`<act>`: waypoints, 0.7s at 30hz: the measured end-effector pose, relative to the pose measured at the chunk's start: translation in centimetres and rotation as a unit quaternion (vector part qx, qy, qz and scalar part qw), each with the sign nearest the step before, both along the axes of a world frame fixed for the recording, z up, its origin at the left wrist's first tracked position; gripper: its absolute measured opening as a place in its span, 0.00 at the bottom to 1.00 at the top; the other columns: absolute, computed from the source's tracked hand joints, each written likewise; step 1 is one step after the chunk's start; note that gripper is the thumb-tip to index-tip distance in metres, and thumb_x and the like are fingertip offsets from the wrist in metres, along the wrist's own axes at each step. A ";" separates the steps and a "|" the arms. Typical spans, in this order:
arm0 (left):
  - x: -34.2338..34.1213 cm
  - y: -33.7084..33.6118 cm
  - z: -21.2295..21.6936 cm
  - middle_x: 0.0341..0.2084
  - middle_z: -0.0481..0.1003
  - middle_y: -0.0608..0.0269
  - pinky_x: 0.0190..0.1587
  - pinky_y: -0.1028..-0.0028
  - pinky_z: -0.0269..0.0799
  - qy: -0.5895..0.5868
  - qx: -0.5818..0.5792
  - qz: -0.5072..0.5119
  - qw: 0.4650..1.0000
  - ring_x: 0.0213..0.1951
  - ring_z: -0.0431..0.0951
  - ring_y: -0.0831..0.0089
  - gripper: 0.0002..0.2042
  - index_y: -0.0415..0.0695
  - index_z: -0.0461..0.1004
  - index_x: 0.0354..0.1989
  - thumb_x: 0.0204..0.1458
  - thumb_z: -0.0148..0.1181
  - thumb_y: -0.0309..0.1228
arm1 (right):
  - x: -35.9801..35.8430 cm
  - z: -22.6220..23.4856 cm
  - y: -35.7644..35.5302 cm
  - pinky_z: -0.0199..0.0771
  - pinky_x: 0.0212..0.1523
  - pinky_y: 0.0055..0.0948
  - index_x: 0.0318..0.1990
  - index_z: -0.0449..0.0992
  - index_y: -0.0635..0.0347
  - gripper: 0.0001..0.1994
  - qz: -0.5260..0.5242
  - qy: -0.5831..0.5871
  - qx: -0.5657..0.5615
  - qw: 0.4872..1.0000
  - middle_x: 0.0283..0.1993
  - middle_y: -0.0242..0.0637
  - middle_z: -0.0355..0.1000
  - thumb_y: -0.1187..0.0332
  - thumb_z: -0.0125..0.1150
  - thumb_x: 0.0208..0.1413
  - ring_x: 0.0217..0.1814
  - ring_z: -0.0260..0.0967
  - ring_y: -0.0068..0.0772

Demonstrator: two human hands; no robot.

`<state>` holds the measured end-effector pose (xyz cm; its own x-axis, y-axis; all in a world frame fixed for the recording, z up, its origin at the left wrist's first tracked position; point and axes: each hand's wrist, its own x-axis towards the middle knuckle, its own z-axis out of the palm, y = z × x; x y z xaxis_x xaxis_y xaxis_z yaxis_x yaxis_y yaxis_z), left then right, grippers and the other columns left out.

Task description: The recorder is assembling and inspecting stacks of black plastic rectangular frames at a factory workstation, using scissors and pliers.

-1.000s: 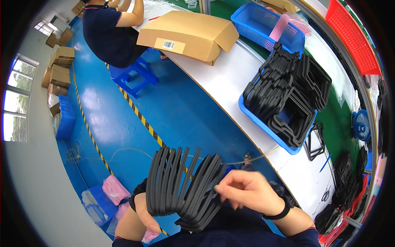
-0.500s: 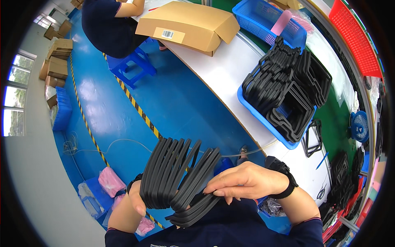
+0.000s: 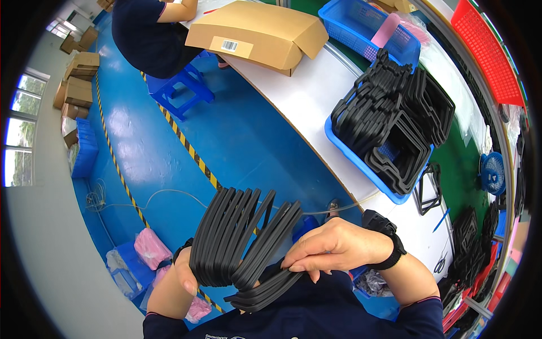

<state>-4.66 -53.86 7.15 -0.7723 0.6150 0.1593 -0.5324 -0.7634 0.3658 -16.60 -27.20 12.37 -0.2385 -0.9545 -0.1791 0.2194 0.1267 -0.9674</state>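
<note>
A thick bundle of black frames (image 3: 223, 243) fans out in front of my body, several side by side. My left hand (image 3: 185, 270) grips the bundle at its left side; the thumb shows, and the other fingers are mostly hidden behind the frames. On the right, my right hand (image 3: 322, 248) pinches the lower right ends of the frames between thumb and fingers. More black frames (image 3: 375, 107) are stacked in a blue basket (image 3: 361, 179) on the table at the right.
A cardboard box (image 3: 257, 34) and another blue basket (image 3: 344, 22) stand on the white table (image 3: 282, 101). A person (image 3: 144, 39) sits by a blue stool (image 3: 180, 90). Scissors (image 3: 440, 264), a loose frame (image 3: 430, 189) and a blue fan (image 3: 492, 174) are at the right; pink bags (image 3: 151, 248) lie lower left.
The bundle and both hands have shifted very slightly left. My right fingers still pinch the frames' ends, and the grip looks the same.
</note>
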 end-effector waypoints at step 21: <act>-0.9 -0.1 -0.8 0.49 0.65 0.28 0.51 0.50 0.67 0.057 -0.001 0.003 0.998 0.49 0.71 0.42 0.45 0.23 0.54 0.59 0.39 0.69 0.44 | 0.1 0.4 1.8 0.75 0.26 0.18 0.36 0.75 0.69 0.08 -0.276 -0.189 0.041 0.942 0.36 0.41 0.76 0.74 0.51 0.59 0.27 0.75 0.23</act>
